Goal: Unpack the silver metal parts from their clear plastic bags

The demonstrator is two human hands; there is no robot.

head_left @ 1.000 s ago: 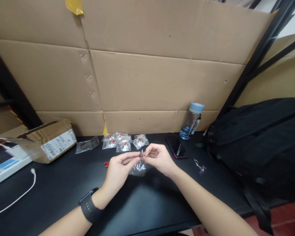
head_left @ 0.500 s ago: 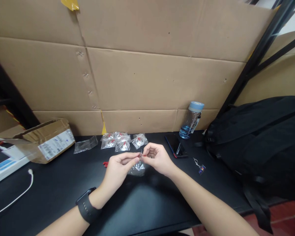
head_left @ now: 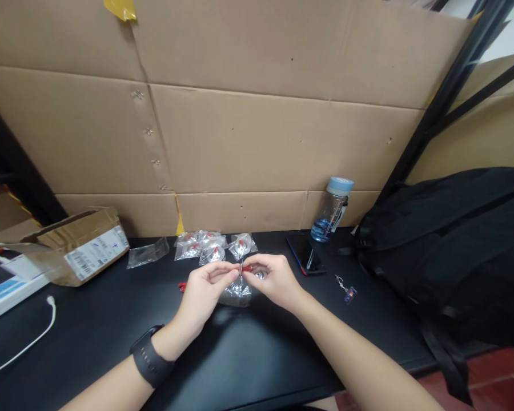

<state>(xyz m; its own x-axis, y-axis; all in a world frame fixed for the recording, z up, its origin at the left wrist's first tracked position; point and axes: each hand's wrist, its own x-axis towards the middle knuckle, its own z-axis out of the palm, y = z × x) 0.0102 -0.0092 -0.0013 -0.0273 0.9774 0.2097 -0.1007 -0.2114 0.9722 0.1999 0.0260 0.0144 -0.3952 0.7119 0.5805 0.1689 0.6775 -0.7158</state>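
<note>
Left grip [head_left: 202, 291] and right grip [head_left: 277, 282] are both pinched closed on 1 thin, shiny piece [head_left: 241, 265] with red at its side, held upright between the fingertips above the black counter [head_left: 240, 365]. Clear plastic [head_left: 235, 296] shows just below; bagged silver discs [head_left: 213, 253] with red parts lie beyond, near the cardboard wall [head_left: 240, 142].

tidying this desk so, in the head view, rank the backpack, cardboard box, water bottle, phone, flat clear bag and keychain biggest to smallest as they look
1. Backpack, partly out of frame
2. Cardboard box
3. Water bottle
4. Phone and flat clear bag: too alike to rank
5. Keychain
</note>
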